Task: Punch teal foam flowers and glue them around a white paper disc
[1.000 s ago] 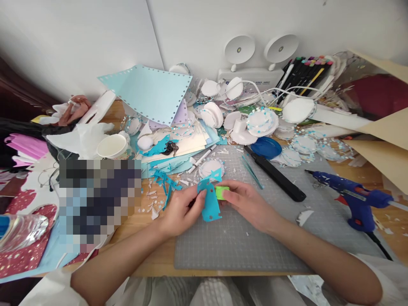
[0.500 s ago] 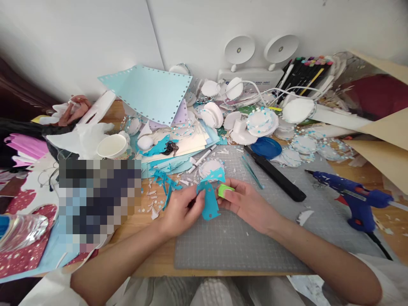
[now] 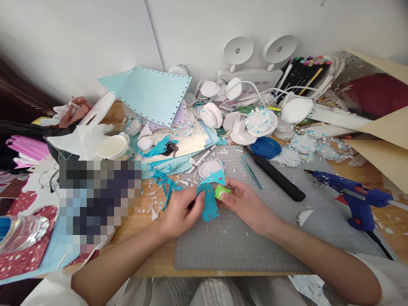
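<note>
Above the cutting mat [image 3: 229,250], our left hand [image 3: 182,211] pinches holed blue paper [image 3: 210,206], seemingly to steady it; just to its right, our right hand [image 3: 250,205] is closed around a lime-green craft punch [image 3: 219,191].

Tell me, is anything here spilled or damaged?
Yes: small white scraps litter the brown wooden desk and gray gridded mat, looking spilled; the thin blue sheet in the left hand looks damaged, with holes and ragged edges.

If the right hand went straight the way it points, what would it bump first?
Probably the blue paper in the left hand; the green tool in the right hand looks right beside it, though depth is unclear.
</note>
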Motion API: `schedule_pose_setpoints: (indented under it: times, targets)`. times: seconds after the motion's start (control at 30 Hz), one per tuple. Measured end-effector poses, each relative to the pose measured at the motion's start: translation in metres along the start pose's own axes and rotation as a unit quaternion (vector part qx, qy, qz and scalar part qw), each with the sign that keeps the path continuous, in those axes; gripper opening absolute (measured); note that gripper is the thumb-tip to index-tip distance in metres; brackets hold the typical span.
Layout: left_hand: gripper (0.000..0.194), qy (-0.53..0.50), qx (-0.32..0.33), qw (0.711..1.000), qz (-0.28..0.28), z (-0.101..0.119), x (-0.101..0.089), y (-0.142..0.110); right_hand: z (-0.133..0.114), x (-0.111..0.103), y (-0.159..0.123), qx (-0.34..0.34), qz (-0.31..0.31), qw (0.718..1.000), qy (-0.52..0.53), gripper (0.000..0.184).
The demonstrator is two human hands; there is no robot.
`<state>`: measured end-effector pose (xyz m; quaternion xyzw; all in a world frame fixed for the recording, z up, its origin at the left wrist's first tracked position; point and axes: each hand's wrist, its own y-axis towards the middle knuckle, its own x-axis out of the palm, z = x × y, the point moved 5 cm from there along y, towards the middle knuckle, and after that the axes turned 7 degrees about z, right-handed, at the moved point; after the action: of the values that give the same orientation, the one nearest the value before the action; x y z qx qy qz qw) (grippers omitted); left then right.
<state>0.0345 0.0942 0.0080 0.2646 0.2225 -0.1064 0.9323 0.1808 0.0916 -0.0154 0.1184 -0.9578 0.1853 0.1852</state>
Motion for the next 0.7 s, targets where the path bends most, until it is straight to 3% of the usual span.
schedule_pose_setpoints:
  times: [0.3, 0.43, 0.7]
  targets:
    - [0.03, 0.017, 0.012, 1.0, 0.003, 0.0024, -0.0002, 0.0009, 0.002, 0.0035, -0.0021, 0.008, -0.015, 0.996, -0.083, 0.042]
    - [0.029, 0.038, 0.016, 0.999, -0.028, 0.0, 0.0017, -0.0014, 0.0047, 0.0063, -0.0038, 0.006, -0.049, 0.994, -0.102, 0.04]
    - [0.029, 0.048, 0.0, 0.997, -0.067, -0.0035, 0.0037, -0.0024, -0.0013, 0.0049, -0.0035, -0.009, -0.048, 0.99, -0.135, 0.036]
